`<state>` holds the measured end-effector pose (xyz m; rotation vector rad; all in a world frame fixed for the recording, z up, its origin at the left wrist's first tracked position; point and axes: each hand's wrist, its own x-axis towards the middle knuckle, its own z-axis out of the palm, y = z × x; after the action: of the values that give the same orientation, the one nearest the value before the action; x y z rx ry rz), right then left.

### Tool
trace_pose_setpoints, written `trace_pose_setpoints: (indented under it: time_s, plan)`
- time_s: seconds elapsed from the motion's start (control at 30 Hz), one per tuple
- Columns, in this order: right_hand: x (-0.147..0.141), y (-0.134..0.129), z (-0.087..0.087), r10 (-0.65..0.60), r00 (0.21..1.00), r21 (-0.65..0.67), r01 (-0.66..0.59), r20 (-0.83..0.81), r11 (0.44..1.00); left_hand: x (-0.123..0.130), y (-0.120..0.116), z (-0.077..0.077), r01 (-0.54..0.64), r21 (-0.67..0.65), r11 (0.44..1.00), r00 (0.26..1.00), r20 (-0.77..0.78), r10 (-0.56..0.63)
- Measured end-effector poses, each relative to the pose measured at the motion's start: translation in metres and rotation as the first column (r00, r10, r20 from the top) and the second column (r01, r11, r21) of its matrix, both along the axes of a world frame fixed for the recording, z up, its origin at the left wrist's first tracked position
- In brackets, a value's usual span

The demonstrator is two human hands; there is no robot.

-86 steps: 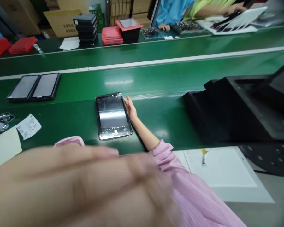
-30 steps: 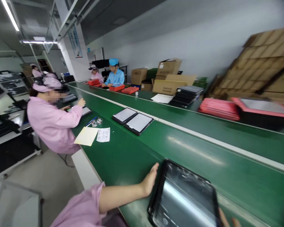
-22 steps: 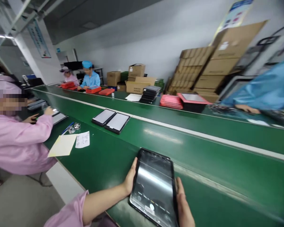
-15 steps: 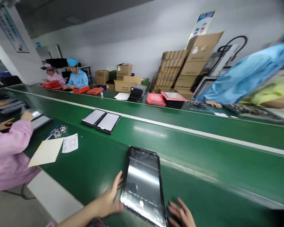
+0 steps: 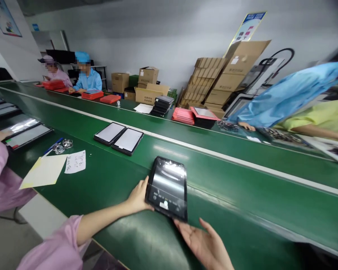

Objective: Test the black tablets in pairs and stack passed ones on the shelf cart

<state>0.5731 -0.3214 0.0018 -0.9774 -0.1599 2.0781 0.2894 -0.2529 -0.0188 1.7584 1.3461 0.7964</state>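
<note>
Head view: my left hand (image 5: 139,197) grips the left side of a black, rectangular, glossy-screened tablet (image 5: 169,183) over the shiny green bench (image 5: 109,182); my right hand (image 5: 200,240) spreads, palm up, at the tablet's lower edge.

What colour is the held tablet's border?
The tablet has a black border, shown in the head view.

Head-worn view, forward, downward (across bench (image 5: 219,176))
</note>
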Motion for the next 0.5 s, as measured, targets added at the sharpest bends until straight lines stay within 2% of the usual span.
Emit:
trace_pose_setpoints:
  time_s: [0.1,0.2,0.27,0.33,0.4,0.43,0.5]
  plan:
    - [-0.001,0.053,-0.008,-0.124,0.992,0.05,0.125,-0.023,0.991,0.014,0.056,0.003,-0.074,0.003,0.997,0.992,0.102,0.073]
    - [-0.014,0.104,-0.017,-0.309,0.951,0.182,0.304,-0.002,0.935,0.033,0.1,0.005,-0.184,0.011,0.983,0.964,0.198,0.178]
    - [-0.023,0.127,-0.022,-0.396,0.918,0.307,0.368,0.031,0.878,0.045,0.116,0.005,-0.254,0.037,0.966,0.929,0.289,0.233]
    - [-0.028,0.137,-0.027,-0.383,0.922,0.421,0.327,0.052,0.846,0.052,0.121,0.007,-0.313,0.05,0.949,0.874,0.407,0.267]
    - [-0.031,0.135,-0.032,-0.325,0.943,0.507,0.245,0.074,0.826,0.053,0.12,0.012,-0.353,0.03,0.935,0.796,0.536,0.283]
    - [-0.031,0.131,-0.034,-0.311,0.946,0.537,0.218,0.088,0.815,0.051,0.12,0.016,-0.383,-0.014,0.924,0.726,0.614,0.31]
    - [-0.03,0.125,-0.037,-0.311,0.944,0.576,0.192,0.114,0.794,0.042,0.122,0.027,-0.46,-0.176,0.871,0.507,0.753,0.42]
